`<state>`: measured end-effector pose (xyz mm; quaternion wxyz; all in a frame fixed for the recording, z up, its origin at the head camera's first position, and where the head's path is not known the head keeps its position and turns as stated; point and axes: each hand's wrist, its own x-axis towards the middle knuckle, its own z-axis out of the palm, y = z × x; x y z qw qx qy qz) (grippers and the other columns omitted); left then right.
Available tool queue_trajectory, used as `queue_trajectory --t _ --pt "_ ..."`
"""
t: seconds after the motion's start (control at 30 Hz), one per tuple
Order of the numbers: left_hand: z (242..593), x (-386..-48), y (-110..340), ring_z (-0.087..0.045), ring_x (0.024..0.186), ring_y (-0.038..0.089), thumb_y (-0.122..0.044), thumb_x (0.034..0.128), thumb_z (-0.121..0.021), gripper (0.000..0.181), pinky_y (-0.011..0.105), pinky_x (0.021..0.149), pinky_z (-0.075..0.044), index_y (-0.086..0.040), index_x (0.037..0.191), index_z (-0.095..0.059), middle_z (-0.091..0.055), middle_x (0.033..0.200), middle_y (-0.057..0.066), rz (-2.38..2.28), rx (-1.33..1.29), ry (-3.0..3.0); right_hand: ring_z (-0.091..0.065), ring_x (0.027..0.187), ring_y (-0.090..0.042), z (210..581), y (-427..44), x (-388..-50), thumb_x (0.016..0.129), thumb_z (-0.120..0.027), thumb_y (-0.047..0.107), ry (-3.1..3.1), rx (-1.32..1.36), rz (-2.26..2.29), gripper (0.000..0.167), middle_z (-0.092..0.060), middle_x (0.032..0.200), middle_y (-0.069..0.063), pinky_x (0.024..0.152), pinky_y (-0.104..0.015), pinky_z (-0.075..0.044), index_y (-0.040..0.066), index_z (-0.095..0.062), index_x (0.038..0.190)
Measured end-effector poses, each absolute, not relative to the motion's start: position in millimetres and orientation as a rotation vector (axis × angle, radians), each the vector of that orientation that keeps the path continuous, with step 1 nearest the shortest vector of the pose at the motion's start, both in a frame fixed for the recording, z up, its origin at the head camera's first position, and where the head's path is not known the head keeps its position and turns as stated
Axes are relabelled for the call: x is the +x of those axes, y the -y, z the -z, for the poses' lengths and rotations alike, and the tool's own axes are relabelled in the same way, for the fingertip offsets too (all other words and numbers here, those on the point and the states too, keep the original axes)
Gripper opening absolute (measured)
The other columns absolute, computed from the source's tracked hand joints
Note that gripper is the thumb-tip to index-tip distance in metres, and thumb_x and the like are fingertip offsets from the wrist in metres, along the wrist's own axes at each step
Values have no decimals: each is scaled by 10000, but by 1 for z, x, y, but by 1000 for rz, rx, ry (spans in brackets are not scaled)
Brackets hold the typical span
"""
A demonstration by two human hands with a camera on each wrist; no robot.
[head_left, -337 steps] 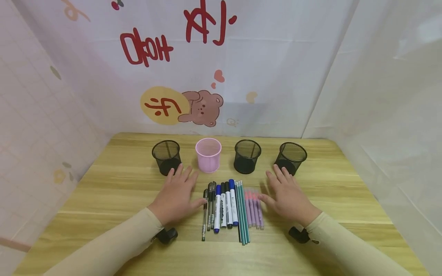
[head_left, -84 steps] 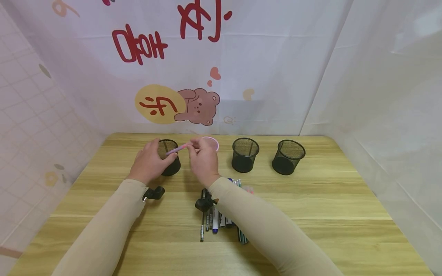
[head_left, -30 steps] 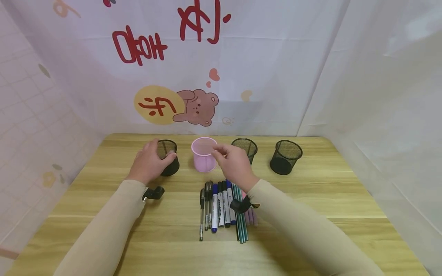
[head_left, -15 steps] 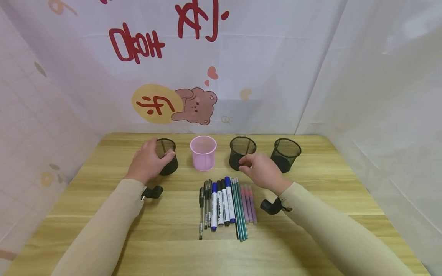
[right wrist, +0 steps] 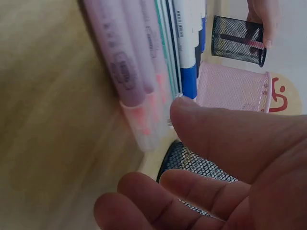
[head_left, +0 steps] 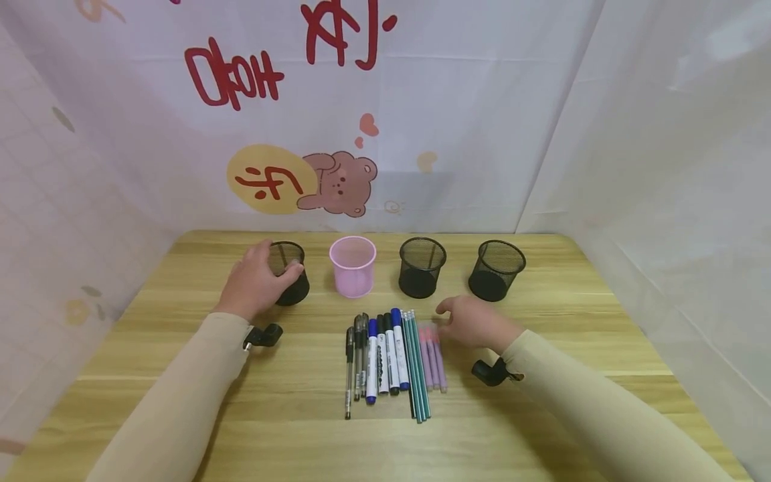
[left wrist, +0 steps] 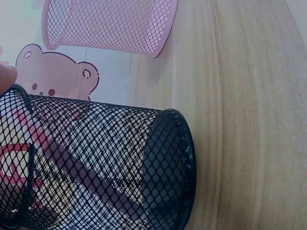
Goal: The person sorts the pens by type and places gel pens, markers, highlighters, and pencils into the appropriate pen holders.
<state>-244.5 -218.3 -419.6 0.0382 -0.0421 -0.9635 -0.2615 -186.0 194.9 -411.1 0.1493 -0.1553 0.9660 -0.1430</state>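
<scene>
My left hand [head_left: 251, 281] grips the rim of the leftmost black mesh cup [head_left: 293, 292]. Through its mesh, the left wrist view shows a purple marker [left wrist: 91, 179] leaning inside. Beside the capped ends of the purple markers [head_left: 434, 361], my right hand [head_left: 478, 323] hovers with its fingers apart and nothing between them. In the right wrist view those markers [right wrist: 122, 62] lie side by side, with their clear caps near my thumb. Green pencils [head_left: 418, 368] lie just left of them, then white markers [head_left: 383, 358] with blue or black caps, then black pens [head_left: 355, 361].
A pink mesh cup [head_left: 353, 271] stands right of the leftmost cup. Two more black mesh cups [head_left: 419, 271] [head_left: 496, 271] continue the row towards the right. Behind the wooden table [head_left: 289, 428] hangs a white printed cloth [head_left: 482, 120].
My right hand has moved from near the pink cup, right and down to the purple markers. Earlier both hands held a purple marker over the leftmost cup; now it is inside. My left hand stays there.
</scene>
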Motion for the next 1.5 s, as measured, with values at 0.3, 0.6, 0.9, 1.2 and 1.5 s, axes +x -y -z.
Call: queue_trajectory --t 0.3,0.6,0.9,1.2,1.5 --pt "418 -244 218 -342 1491 566 -772 955 -493 1074 740 1201 -274 4 1649 -224 -323 1663 298 805 -123 2959 -648 966 -226 415 -193 -181 888 -834 284 -2711 -399 451 520 -751 1097 -104 990 -480 -563 27 -678 1312" --pt "420 -244 218 -348 1480 578 -772 952 -500 1079 749 1192 -283 11 1644 -232 -331 1658 298 804 -119 2958 -609 941 -231 419 -191 -180 887 -817 241 -2703 -390 451 459 -735 1103 -95 1006 -489 -550 48 -694 1285" --pt "422 -245 217 -344 1486 573 -772 954 -493 1074 747 1200 -270 17 1639 -243 -327 1660 297 800 -119 2951 -576 766 -163 423 -192 -182 847 -780 171 -2705 -438 470 417 -655 811 -2 768 -340 -516 23 -715 1230" --pt "423 -246 218 -322 1515 542 -770 958 -486 1072 732 1232 -216 17 1642 -238 -323 1664 297 798 -117 2953 -568 731 -149 422 -192 -181 838 -817 204 -2734 -415 454 405 -635 763 20 725 -317 -496 15 -721 1182" --pt "422 -245 217 -321 1515 545 -767 959 -489 1070 727 1234 -220 8 1648 -227 -314 1669 296 796 -113 2952 -569 747 -163 420 -188 -179 834 -837 227 -2752 -391 427 417 -635 783 4 721 -322 -495 2 -717 1163"
